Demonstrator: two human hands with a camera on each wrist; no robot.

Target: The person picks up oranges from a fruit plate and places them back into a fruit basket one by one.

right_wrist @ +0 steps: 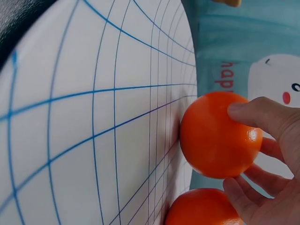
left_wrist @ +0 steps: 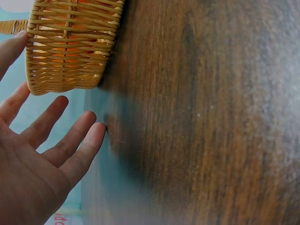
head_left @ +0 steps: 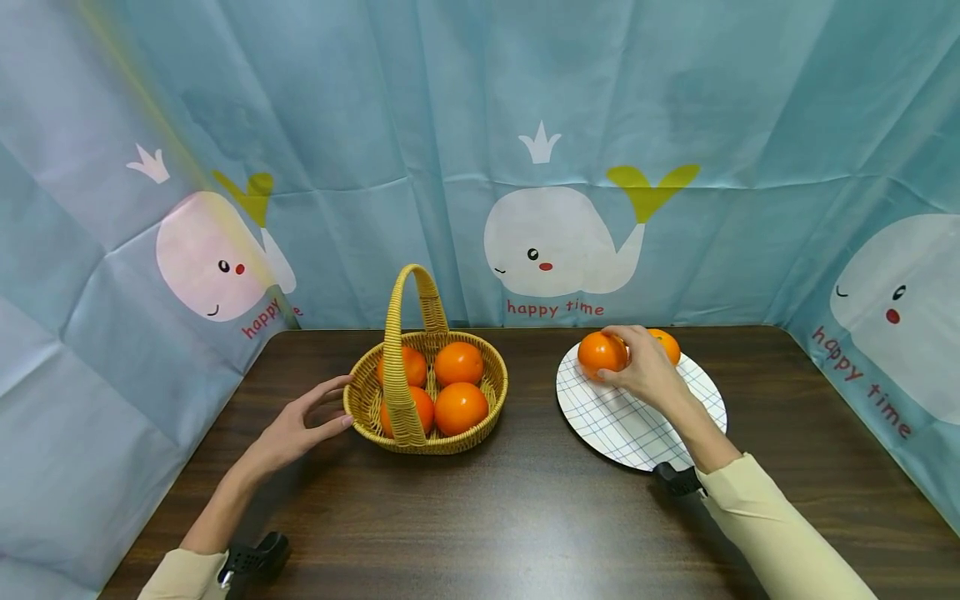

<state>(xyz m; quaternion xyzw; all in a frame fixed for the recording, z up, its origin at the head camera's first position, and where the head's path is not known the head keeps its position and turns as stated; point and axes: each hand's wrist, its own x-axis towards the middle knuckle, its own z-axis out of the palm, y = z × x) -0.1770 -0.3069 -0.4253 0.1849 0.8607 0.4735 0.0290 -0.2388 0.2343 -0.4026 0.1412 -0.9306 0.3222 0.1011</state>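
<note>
Plainly, right hand (head_left: 647,365) grips orange (head_left: 597,353) near plate's edge (head_left: 570,408), basket (head_left: 446,444) apart.

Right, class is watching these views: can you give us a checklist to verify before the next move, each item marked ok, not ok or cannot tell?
1. Right hand grips one orange fruit: ok; thumb and fingers are around it.
2. That fruit is clear of the plate: cannot tell; it is very close to the surface.
3. Second fruit is on the plate: ok; partly hidden behind the right hand in the head view.
4. Basket is upright: ok; its handle arches above it.
5. Left hand firmly holds the basket: not ok; its fingers are spread at the side.
</note>
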